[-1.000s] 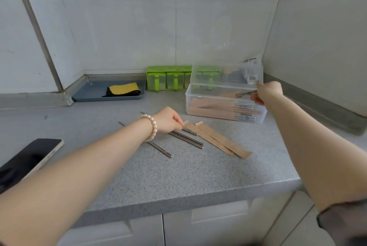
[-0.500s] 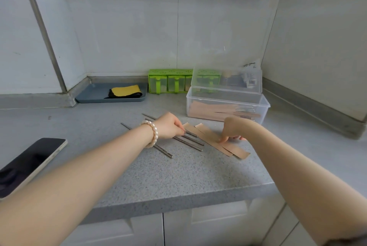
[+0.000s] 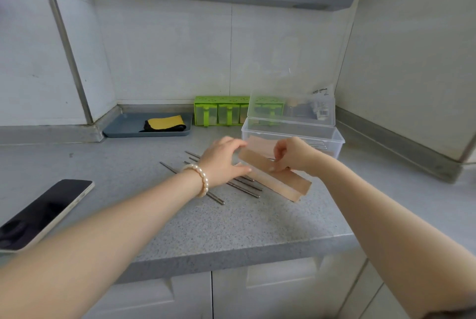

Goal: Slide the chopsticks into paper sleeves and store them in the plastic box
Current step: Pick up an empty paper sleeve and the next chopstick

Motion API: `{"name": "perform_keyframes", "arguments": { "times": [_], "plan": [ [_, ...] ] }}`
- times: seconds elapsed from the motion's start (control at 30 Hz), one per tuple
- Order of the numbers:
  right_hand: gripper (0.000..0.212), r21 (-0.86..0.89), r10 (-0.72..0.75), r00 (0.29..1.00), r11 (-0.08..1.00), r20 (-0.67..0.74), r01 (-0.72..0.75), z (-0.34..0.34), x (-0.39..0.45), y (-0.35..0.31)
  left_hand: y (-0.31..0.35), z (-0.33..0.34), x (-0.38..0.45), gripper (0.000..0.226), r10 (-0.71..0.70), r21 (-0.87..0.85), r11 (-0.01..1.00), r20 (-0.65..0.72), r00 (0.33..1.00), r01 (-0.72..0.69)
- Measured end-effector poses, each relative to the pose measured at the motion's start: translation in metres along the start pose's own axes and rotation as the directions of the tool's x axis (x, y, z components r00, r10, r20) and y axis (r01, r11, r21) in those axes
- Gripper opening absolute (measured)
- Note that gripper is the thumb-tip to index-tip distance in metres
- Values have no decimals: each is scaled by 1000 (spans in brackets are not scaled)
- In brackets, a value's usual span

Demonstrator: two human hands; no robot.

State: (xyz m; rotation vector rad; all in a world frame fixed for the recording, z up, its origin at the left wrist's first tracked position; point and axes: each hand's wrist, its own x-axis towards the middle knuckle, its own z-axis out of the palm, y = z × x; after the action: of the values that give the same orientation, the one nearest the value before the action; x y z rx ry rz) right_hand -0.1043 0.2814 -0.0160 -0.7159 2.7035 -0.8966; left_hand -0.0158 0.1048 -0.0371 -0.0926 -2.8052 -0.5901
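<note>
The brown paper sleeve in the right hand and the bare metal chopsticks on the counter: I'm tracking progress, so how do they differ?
The brown paper sleeve is pinched by the right hand and lifted at its far end; the bare metal chopsticks lie flat on the grey speckled counter, partly under the left hand. The sleeve is a wide flat strip; the chopsticks are thin shiny rods. Both are long and lie along the same diagonal.

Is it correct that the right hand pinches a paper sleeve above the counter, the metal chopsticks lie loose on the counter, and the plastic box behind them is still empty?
Not quite. The plastic box is not empty: the head view shows sleeved chopsticks already inside it. The rest holds: the right hand pinches a paper sleeve above the counter, and the metal chopsticks lie loose there.
</note>
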Motion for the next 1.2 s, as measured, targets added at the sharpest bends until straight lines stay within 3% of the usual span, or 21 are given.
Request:
{"name": "perform_keyframes", "arguments": {
  "times": [0.07, 0.1, 0.2, 0.3, 0.4, 0.57, 0.9, 1.07, 1.2],
  "plan": [
    [30, -13, -107, 991, 994, 84, 108, -1, -8, -16, 14, -3, -2, 72, 104, 174, 979, 17, 994, -105],
    [31, 5, -153, 982, 988, 112, 153, 0, -11, -24, 20, -4, -3, 71, 105, 181, 977, 37, 994, -110],
    [32, 66, -219, 970, 975, 103, 213, 3, -14, -37, 24, -10, -4, 50, 14, -86, 996, 93, 996, -6],
    [29, 216, -189, 972, 964, 143, 156, -2, -13, -29, 18, -17, -8, 23, -15, -296, 954, 124, 992, 52],
    [28, 392, -142, 976, 918, 167, 66, -15, -15, -14, 6, -25, -12, 15, -84, -309, 945, 73, 994, 102],
    [28, 693, -118, 989, 720, 86, 25, -30, -19, 2, 1, -37, -18, 9, -169, -496, 842, 133, 977, 213],
    [34, 775, -172, 983, 629, 59, 63, -27, -16, 3, 1, -33, -16, 7, -173, -620, 745, 175, 969, 245],
    [34, 761, -13, 988, 636, -153, 126, -30, -14, 10, -4, -34, -17, 16, -183, -552, 787, 217, 959, 275],
    [33, 812, 183, 943, 569, -279, 130, -35, -13, 28, -14, -35, -19, 8, -241, -664, 695, 147, 959, 277]
  ]
}}
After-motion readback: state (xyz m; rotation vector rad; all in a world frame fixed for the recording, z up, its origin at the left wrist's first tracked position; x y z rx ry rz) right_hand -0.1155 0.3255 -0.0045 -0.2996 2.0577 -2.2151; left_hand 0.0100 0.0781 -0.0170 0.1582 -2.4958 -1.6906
